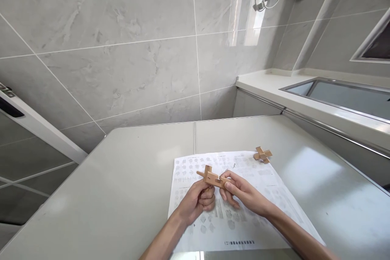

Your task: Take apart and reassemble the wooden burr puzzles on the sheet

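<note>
A partly joined set of notched wooden puzzle pieces is held up over a printed paper sheet. My left hand is closed round its lower left part, with the thumb on the wood and the fingers curled in. The thumb and fingers of my right hand pinch the right end of a long notched bar in the same set. One short piece sticks up and a thinner one points left. My fingers hide the underside. A separate cross-shaped wooden piece lies at the sheet's far right corner.
The sheet, covered in small diagrams, lies on a pale glossy table with a seam. A white counter with a sink runs along the right. A tiled wall stands behind, and a white-framed door is at left.
</note>
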The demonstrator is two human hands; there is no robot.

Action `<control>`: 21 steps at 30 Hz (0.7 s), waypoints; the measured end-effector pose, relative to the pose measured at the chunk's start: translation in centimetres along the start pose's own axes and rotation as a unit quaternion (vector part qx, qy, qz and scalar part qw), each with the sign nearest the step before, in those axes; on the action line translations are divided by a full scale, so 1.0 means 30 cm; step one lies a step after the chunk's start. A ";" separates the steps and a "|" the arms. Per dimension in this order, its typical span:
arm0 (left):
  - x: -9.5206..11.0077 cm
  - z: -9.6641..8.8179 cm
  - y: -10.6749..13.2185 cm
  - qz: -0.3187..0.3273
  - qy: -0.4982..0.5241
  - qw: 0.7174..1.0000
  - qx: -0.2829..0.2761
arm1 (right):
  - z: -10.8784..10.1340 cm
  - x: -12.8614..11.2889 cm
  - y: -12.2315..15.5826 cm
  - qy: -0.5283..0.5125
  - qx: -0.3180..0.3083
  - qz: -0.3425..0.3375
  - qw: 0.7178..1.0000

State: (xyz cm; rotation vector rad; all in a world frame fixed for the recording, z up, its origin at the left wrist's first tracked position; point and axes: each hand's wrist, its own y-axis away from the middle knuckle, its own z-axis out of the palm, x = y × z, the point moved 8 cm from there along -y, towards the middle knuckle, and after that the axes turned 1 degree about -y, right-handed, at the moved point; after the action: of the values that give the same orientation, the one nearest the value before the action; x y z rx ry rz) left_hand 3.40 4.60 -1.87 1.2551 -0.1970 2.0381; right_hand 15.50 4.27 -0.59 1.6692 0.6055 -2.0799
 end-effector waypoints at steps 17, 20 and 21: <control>-0.011 0.045 0.022 -0.035 -0.043 0.996 -0.074 | 0.008 0.018 0.000 0.025 0.013 0.022 0.999; -0.027 0.050 0.020 -0.048 -0.064 0.994 -0.075 | -0.002 0.021 0.000 0.048 0.024 0.022 0.998; -0.032 0.051 0.019 -0.050 -0.070 0.994 -0.074 | -0.004 0.023 -0.001 0.055 0.026 0.023 0.998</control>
State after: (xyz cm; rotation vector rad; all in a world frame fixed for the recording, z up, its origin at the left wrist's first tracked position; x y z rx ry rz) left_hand 4.38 2.99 -1.76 1.2879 -0.3382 1.8175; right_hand 15.44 4.32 -1.27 1.8200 0.5461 -1.9976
